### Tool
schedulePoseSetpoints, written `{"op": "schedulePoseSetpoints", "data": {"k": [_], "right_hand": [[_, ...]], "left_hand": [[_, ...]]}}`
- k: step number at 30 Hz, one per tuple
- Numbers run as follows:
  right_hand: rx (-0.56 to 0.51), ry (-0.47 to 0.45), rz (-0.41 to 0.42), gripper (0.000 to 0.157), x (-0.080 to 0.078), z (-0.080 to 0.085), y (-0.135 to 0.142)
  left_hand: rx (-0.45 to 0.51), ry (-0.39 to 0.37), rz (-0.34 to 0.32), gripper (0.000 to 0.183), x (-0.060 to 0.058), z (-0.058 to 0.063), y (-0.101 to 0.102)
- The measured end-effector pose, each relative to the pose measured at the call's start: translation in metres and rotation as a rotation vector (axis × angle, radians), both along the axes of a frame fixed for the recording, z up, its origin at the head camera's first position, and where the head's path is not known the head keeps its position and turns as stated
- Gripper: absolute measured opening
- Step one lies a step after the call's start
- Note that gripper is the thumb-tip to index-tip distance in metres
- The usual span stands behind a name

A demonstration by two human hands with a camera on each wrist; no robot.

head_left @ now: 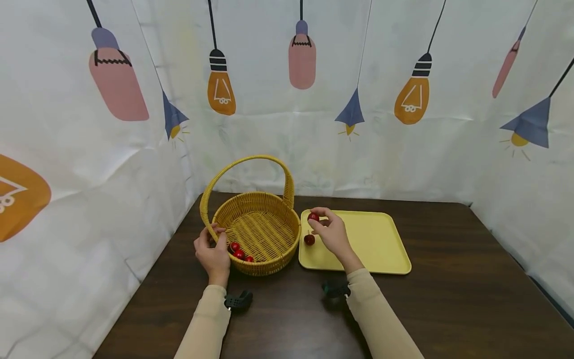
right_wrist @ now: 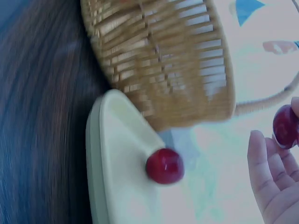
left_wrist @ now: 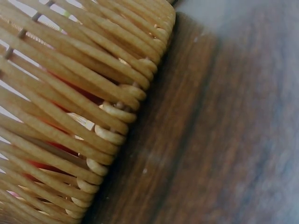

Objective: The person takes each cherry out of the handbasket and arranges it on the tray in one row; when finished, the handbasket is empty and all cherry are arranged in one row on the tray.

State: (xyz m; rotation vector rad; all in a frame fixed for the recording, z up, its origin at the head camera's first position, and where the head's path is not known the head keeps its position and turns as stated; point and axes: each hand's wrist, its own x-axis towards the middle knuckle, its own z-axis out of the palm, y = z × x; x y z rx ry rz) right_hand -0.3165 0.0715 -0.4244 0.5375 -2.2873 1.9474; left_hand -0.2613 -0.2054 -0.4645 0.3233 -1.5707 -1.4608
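Observation:
A yellow wicker basket (head_left: pixel 269 269) with a tall hoop handle stands on the table, several red cherries (head_left: pixel 239 254) lying at its near left inside. My left hand (head_left: pixel 213 252) holds the basket's left rim by the foot of the handle. In the left wrist view the basket's woven wall (left_wrist: pixel 70 93) fills the left side; that hand is out of sight there. My right hand (head_left: pixel 332 233) pinches one cherry (right_wrist: pixel 286 127) between thumb and fingers, above the yellow tray's left end. Below it, another cherry (head_left: pixel 309 240) rests on the tray (head_left: pixel 367 244).
The dark brown wooden table (head_left: pixel 471 279) extends to the right and toward me. Behind and beside it hangs a white cloth (head_left: pixel 269 134) printed with lamps. The tray stands close against the basket's right side.

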Motion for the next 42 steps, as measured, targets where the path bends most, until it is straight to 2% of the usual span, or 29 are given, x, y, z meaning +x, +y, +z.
{"op": "schedulePoseSetpoints", "data": {"k": [4, 7, 14, 21, 30, 42], "right_hand": [[-0.002, -0.025, -0.055, 0.032, -0.008, -0.010, 0.011], [0.020, -0.065, -0.098, 0.036, -0.024, -0.031, 0.017], [0.155, -0.120, -0.146, 0.039, -0.028, -0.046, 0.025], [0.250, -0.155, -0.128, 0.034, -0.029, -0.053, 0.028], [0.345, -0.157, -0.148, 0.025, -0.028, -0.061, 0.029], [0.401, -0.141, -0.100, 0.026, -0.025, -0.060, 0.030]], "left_hand": [[0.005, 0.005, -0.008, 0.020, -0.001, -0.001, 0.000], [0.002, 0.014, -0.011, 0.020, -0.002, 0.000, 0.000], [0.003, 0.025, -0.018, 0.022, -0.002, 0.000, 0.000], [0.010, 0.019, -0.026, 0.022, -0.001, 0.001, 0.000], [0.035, 0.001, -0.042, 0.025, 0.000, -0.002, -0.002], [0.028, 0.012, -0.043, 0.024, 0.001, 0.000, -0.002]]}}
